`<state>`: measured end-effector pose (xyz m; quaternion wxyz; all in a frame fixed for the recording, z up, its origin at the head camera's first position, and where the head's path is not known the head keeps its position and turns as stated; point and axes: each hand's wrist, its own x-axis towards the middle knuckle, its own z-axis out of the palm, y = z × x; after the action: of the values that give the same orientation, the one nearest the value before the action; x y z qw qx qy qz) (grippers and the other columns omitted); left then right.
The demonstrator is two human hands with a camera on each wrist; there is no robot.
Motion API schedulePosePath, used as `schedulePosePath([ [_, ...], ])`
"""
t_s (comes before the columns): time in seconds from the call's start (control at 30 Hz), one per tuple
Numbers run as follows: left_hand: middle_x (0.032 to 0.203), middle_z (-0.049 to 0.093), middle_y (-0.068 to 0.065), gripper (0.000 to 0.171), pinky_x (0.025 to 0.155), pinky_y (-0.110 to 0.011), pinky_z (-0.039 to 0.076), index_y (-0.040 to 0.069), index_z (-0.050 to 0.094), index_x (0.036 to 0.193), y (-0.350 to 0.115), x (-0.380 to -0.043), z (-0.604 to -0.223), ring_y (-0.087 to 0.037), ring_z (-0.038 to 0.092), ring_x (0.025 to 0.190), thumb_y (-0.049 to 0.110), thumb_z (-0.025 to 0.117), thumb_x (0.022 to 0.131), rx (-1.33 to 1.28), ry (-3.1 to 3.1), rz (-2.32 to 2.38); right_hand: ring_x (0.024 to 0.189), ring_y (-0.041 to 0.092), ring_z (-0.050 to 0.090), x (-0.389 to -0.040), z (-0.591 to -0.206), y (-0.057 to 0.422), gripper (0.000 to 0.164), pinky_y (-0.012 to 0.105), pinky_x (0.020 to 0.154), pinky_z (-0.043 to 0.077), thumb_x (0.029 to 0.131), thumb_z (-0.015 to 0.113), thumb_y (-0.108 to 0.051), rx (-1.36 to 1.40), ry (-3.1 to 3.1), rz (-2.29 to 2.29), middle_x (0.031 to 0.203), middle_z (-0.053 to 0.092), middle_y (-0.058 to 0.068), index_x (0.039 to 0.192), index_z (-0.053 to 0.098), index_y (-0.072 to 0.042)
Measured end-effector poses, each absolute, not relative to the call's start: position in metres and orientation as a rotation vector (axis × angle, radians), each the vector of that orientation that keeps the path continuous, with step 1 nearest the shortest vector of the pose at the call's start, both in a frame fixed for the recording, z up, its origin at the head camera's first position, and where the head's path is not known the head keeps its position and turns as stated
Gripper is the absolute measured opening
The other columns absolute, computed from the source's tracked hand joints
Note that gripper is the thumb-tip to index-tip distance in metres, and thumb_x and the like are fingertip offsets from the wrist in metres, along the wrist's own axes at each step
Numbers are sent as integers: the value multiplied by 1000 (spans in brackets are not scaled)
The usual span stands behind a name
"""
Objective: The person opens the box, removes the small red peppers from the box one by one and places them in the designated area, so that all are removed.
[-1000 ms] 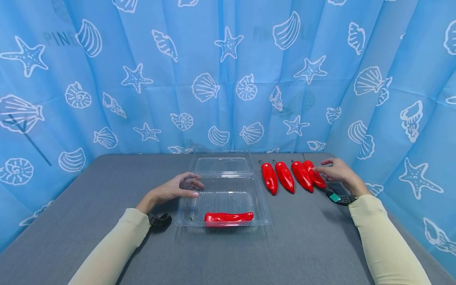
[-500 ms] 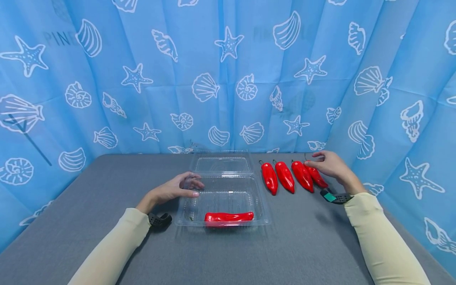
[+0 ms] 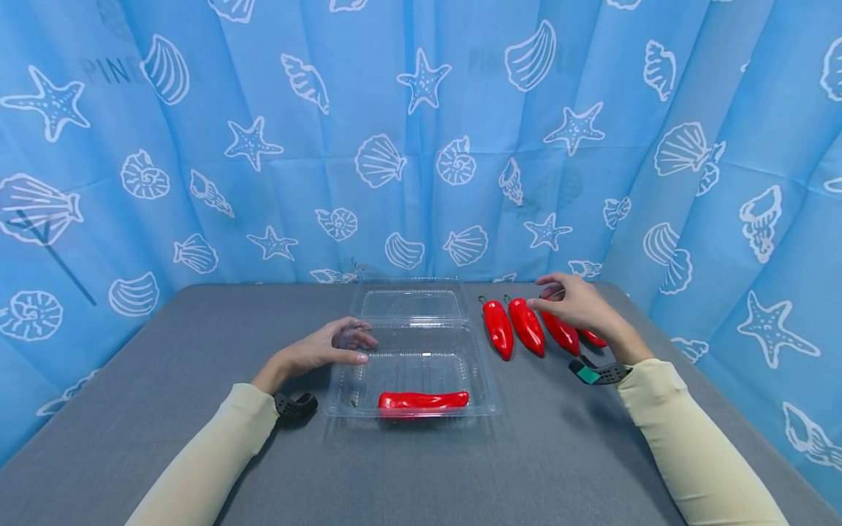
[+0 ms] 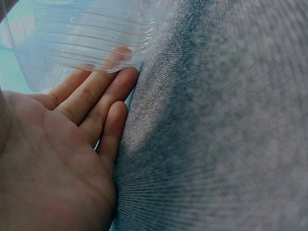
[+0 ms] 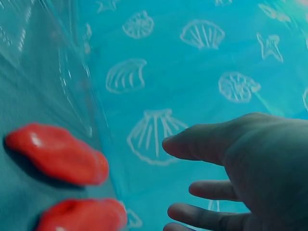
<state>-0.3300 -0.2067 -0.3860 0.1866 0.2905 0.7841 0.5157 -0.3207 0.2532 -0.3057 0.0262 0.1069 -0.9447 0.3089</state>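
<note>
A clear plastic clamshell container [image 3: 485, 369] sits on the table with its lid [image 3: 409, 305] folded back. One red pepper [image 3: 423, 400] lies along its front side. My left hand [image 3: 322, 347] is at the container's left rim; in the left wrist view its loosely extended fingers [image 4: 86, 96] lie against the ribbed plastic wall. My right hand [image 3: 579, 303] hovers over a row of red peppers right of the container, its fingers spread and holding nothing. It partly hides the two rightmost peppers, while two others, a left one [image 3: 498, 330] and its neighbour [image 3: 526, 327], show fully.
A grey cloth covers the table [image 3: 421, 475]. Behind it and to the right hangs a blue curtain [image 3: 421, 204] printed with white shells and starfish. A small green bit [image 3: 352, 403] lies inside the container's front left corner.
My right hand has moved left along the row, from the rightmost pepper toward the second from the left. The rightmost pepper shifted slightly right. The left hand stays put.
</note>
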Motion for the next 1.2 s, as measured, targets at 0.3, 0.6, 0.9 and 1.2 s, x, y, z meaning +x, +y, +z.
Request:
schedulePosePath([
  [0.3, 140, 57, -21, 79, 111, -60, 36, -2, 35, 150, -207, -329, -385, -39, 50, 133, 33, 73, 91, 817, 2208, 1450, 113, 39, 58, -305, -307, 218, 57, 52, 91, 53, 93, 73, -29, 570, -2881, 941, 127, 61, 24, 138, 54, 0],
  [0.6, 140, 57, -21, 78, 110, -59, 38, -3, 35, 150, -207, -330, -386, -39, 50, 133, 31, 73, 91, 831, 2208, 1450, 110, 32, 62, -290, -313, 186, 55, 44, 88, 55, 90, 76, -30, 881, -2823, 1003, 123, 65, 15, 136, 57, -7],
  [0.9, 140, 57, -21, 80, 111, -60, 36, -3, 33, 151, -208, -331, -387, -38, 50, 133, 33, 73, 91, 819, 2208, 1451, 112, 32, 62, -279, -324, 162, 58, 51, 92, 53, 88, 78, -31, 1048, -2812, 1052, 125, 64, 8, 136, 58, -7],
  [1.2, 139, 57, -21, 80, 110, -59, 37, -4, 34, 150, -207, -330, -386, -38, 51, 133, 33, 73, 91, 827, 2207, 1453, 114, 34, 61, -271, -327, 149, 56, 53, 92, 54, 88, 78, -30, 1119, -2784, 1058, 128, 62, 9, 135, 58, -7],
])
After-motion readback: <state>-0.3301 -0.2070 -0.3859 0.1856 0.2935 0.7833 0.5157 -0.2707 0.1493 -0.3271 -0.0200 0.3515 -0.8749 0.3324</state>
